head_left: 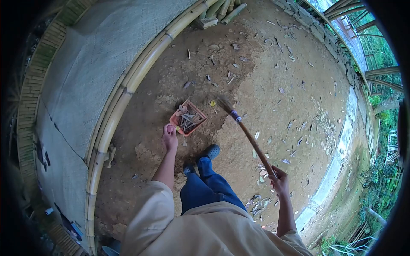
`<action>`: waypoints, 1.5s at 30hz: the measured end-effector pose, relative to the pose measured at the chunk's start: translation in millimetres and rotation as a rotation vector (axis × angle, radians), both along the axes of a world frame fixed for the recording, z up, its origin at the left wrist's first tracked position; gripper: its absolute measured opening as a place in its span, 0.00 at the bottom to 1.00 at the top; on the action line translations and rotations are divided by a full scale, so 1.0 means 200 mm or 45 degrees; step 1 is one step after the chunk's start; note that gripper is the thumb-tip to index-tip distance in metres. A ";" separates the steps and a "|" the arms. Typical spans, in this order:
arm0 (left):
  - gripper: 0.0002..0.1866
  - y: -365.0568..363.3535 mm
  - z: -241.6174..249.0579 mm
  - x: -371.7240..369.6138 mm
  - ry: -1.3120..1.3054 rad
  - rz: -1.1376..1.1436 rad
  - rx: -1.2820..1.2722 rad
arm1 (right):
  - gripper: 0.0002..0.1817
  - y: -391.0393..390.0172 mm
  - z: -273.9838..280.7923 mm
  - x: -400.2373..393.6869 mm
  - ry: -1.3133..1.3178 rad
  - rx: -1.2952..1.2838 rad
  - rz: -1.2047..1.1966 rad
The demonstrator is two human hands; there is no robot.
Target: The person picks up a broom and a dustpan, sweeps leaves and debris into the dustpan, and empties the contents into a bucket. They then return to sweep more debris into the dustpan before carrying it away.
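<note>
My right hand point(279, 182) is wrapped round the wooden stick of a broom point(255, 146), which slants up and left. Purple binding holds its dark bristles, and these hover near or brush the dirt beside a small yellow leaf point(213, 103). My left hand point(169, 138) is closed on the pink, rounded handle end of an orange dustpan point(200, 124). Dry leaves and twigs point(186, 120) lie inside the dustpan, whose open side faces up and right, low over the ground ahead of my shoes.
A thick bamboo rail point(128, 87) edges a woven-mat platform point(92, 55) on the left. Fallen leaves point(294, 141) are scattered over the dirt ground to the right. Pale stone slabs point(328, 181) border it there. Cut bamboo pieces point(222, 10) lie at the top.
</note>
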State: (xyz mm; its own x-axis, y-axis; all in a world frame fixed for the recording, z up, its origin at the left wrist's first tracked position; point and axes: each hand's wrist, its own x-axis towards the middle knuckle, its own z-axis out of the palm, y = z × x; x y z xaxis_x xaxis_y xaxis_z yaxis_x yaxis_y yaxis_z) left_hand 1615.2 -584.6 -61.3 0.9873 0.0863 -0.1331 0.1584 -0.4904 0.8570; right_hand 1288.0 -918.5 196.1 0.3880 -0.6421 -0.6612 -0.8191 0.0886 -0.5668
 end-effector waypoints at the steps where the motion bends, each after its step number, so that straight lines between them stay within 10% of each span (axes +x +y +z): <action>1: 0.15 0.00 0.01 0.00 -0.004 -0.011 -0.006 | 0.28 -0.01 -0.02 0.00 -0.003 -0.037 -0.003; 11: 0.16 -0.04 -0.18 0.01 0.141 -0.101 -0.135 | 0.29 -0.07 -0.23 0.03 0.115 -0.143 0.110; 26: 0.15 -0.11 -0.08 0.00 0.009 -0.117 -0.113 | 0.27 0.13 0.21 -0.21 0.001 0.179 -0.120; 45: 0.16 -0.16 -0.11 -0.05 0.014 -0.206 -0.014 | 0.27 0.11 -0.17 -0.26 0.080 -0.266 0.296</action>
